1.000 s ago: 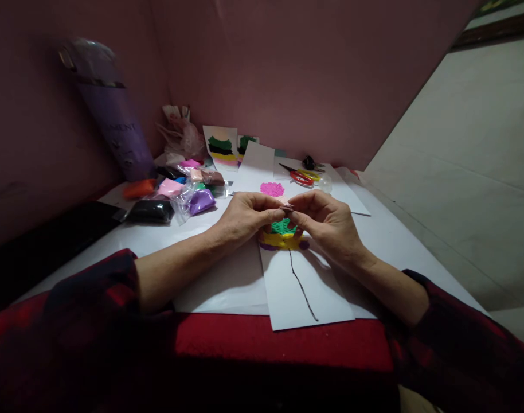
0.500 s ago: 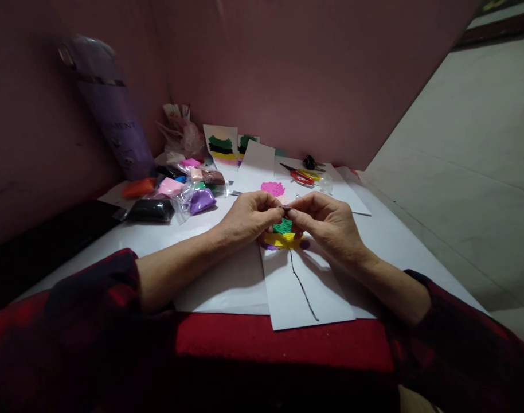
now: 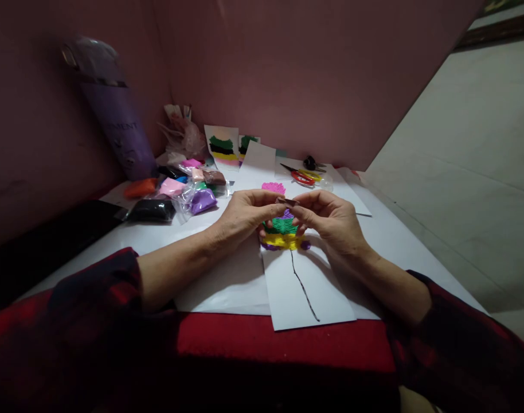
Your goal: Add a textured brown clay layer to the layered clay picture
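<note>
The small brown piece [image 3: 288, 202] looked thin and a little long, and it was held above the white sheet [image 3: 309, 289] between the pinched fingertips of the left hand [image 3: 249, 215] and the right hand [image 3: 333, 221]. The hands covered part of the pink, purple, green and yellow design [image 3: 281, 226] on this sheet, below which ran a black line; bagged coloured pieces [image 3: 180, 192] lay to the left, and red-handled scissors [image 3: 302, 178] lay behind. On the purple bottle [image 3: 122, 129], only the letters "MENT" could be read.
</note>
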A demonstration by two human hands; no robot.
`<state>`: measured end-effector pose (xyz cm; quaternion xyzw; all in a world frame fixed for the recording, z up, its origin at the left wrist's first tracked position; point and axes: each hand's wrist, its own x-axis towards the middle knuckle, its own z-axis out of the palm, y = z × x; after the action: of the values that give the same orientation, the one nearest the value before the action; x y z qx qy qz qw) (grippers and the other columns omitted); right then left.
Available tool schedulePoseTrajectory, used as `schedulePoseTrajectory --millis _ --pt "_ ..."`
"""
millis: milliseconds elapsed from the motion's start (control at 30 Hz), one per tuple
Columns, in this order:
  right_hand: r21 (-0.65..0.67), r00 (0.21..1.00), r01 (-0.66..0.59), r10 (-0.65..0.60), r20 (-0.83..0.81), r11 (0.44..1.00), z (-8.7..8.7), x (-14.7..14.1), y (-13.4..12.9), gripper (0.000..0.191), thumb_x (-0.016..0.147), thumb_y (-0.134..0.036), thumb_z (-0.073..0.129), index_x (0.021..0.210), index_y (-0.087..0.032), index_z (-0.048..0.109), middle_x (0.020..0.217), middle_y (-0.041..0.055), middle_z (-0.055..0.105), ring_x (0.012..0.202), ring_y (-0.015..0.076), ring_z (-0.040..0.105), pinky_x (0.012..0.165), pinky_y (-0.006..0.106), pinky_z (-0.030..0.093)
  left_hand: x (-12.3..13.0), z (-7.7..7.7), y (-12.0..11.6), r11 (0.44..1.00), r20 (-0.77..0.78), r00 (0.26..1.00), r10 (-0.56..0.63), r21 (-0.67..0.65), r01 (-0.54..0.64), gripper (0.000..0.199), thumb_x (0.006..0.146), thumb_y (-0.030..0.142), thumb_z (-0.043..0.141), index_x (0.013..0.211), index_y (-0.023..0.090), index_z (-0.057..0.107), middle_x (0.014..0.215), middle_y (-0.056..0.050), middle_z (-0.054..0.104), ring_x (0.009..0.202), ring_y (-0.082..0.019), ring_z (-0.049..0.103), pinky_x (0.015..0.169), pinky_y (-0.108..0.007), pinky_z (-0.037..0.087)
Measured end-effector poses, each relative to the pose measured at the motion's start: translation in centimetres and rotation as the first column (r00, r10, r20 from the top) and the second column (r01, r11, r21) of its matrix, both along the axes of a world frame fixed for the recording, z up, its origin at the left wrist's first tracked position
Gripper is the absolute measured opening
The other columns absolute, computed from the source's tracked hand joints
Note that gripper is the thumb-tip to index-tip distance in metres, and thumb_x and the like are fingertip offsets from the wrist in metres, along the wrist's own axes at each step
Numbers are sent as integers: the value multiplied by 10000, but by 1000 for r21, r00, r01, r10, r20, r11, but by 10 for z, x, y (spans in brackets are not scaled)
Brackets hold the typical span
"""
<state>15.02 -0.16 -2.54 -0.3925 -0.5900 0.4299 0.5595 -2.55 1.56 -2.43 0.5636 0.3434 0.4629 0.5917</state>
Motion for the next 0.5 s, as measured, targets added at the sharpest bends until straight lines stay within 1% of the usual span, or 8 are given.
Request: schedulePoseTrajectory --millis 133,267,367,500 --pt "10 1000 -21 21 14 1000 1 -1 -1 215 686 -274 837 800 -159 695 691 -2 685 569 107 626 474 223 535 0 -2 2 1000 9 1000 -23 14 23 212 683 228 791 867 130 751 725 -14 682 537 -68 533 464 -178 417" --pt "23 1000 11 -11 -2 1000 -2 1 2 204 705 -287 819 794 -159 687 650 -11 664 553 113 623 459 230 539 0 -2 3 998 12 999 -52 35 52 221 728 265 759 900 127 758 761 -36 691 562 -78 542 471 -183 430" --pt "17 1000 15 -15 -4 1000 -3 2 3 200 712 -296 809 795 -164 683 624 -16 653 554 119 624 470 242 551 -1 -2 2 998 15 999 -36 43 36 229 740 290 741 895 121 754 768 -47 691 567 -93 548 455 -194 433" --pt "12 1000 -7 6 30 1000 -1 1 0 190 722 -291 802 801 -162 687 664 -4 676 566 117 629 481 242 549 -1 -1 2 1000 -9 1000 -7 3 7 206 703 255 770 856 120 741 737 -39 686 557 -88 556 470 -191 427"
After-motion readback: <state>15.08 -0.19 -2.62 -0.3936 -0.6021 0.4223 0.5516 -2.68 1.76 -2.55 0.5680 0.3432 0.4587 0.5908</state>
